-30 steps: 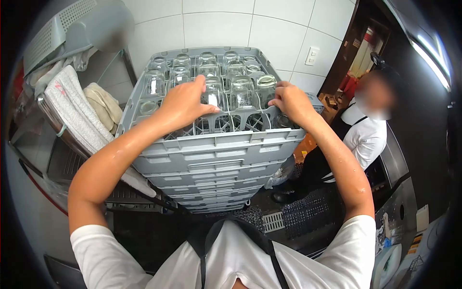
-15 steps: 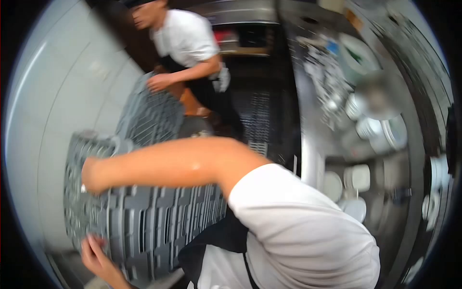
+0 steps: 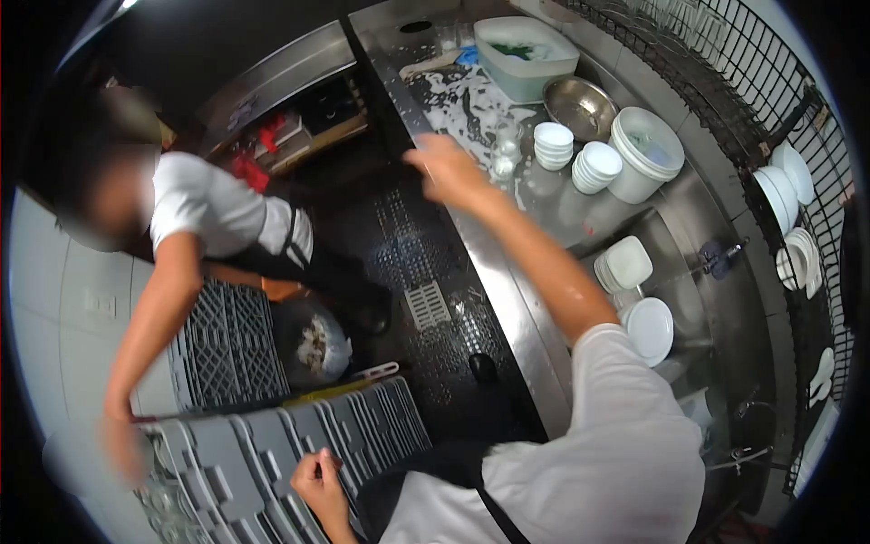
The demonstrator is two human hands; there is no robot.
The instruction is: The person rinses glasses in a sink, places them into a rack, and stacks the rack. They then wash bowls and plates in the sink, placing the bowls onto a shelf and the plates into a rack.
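Since half a second ago the view has swung off the wall and onto the counter; the right arm, then laid across the rack stack, now stretches up toward the wet steel, and the blur has cleared.

Left of frame: a co-worker [image 3: 195,218] in a white top leans down, one arm reaching to the far corner of the stack, that hand blurred.

Lower left: stack of grey dish racks [image 3: 272,453], ribbed plastic walls, seen from the side, long axis running from lower left up toward centre. One more rack [image 3: 227,344] stands on edge just behind it, lattice face to the camera.

Lower centre: left hand [image 3: 317,480] curled on the near rim of the stack, fingers closed over the edge.

Centre, upper: right hand [image 3: 449,172] raised over the steel counter [image 3: 507,272], fingers loosely spread, holding nothing that I can make out; slightly blurred. A clear glass [image 3: 506,145] stands just beyond it amid suds.

Right: stacked white bowls [image 3: 589,163], a metal bowl [image 3: 580,104], white plates [image 3: 648,326] in the sink area, wire shelf [image 3: 770,118] with dishes.
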